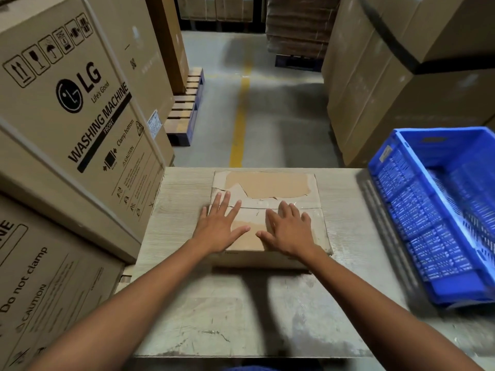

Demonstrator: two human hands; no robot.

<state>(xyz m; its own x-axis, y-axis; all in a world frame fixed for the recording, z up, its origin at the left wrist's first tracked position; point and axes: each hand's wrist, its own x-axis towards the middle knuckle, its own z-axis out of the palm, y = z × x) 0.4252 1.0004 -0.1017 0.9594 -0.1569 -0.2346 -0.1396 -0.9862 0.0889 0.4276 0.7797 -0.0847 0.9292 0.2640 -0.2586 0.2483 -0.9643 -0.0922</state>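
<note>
Likely step: pressing down flaps of flat brown cardboard box (267,184) with torn top skin, mid grey worktop (241,317), blue slatted plastic crate (442,210) apart on right. Left hand (220,227) and right hand (290,230) both flat, fingers spread, palms on lid near centre seam, gripping nothing. Top up, near square; long axis seemingly left-right, along seam. Next probably calls for taping seam or curling fingers round sides to lift.

A blue plastic crate (417,210) sits on the right edge of the grey table (241,317). LG washing machine cartons (75,103) stand stacked at left, with a wooden pallet (184,108) beyond them. A yellow floor line (239,124) runs away down the aisle, and tall cartons (388,89) rise at right.
</note>
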